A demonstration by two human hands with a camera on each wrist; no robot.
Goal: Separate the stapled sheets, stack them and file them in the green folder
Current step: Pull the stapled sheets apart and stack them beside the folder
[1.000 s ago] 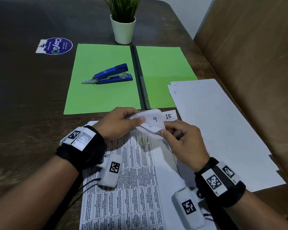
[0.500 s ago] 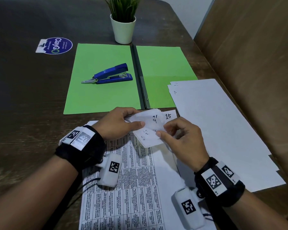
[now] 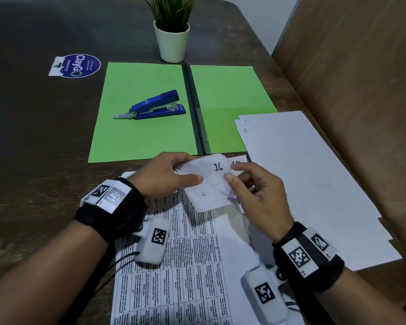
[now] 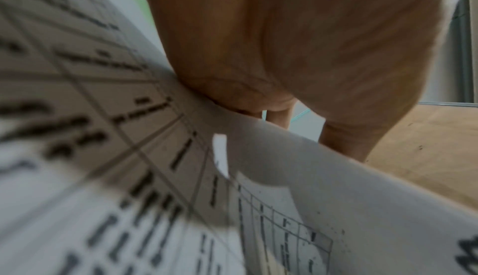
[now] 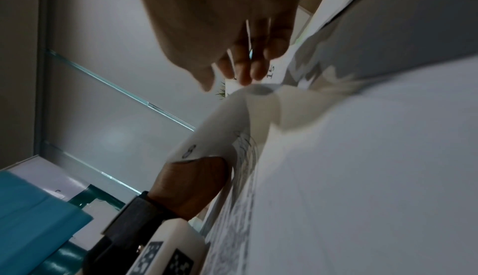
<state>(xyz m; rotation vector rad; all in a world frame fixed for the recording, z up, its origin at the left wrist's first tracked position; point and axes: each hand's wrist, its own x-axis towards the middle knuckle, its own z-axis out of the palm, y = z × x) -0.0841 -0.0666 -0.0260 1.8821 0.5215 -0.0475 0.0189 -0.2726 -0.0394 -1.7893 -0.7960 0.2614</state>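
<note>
The stapled sheets [image 3: 174,266], printed with a table, lie on the table's near edge under both wrists. Several of their far corner leaves [image 3: 209,195] are folded back toward me, and a leaf numbered 16 [image 3: 218,167] shows on top. My left hand [image 3: 188,171] pinches the folded leaves between thumb and fingers. My right hand [image 3: 232,175] pinches the right edge of the same corner with thumb and forefinger. In the right wrist view the fingertips [image 5: 248,68] meet over a curled leaf [image 5: 232,124]. The green folder [image 3: 145,127] lies open beyond the hands.
A blue stapler [image 3: 155,106] rests on the folder's left half. A stack of loose white sheets [image 3: 309,184] lies at the right, overlapping the folder's right half. A potted plant [image 3: 172,41] and a round sticker [image 3: 76,66] sit farther back. A brown wall [image 3: 361,90] borders the right.
More corner leaves have been flipped back toward me: the top number went from 9 to 16. My right hand shifted up to the corner; the left hand kept its pinch.
</note>
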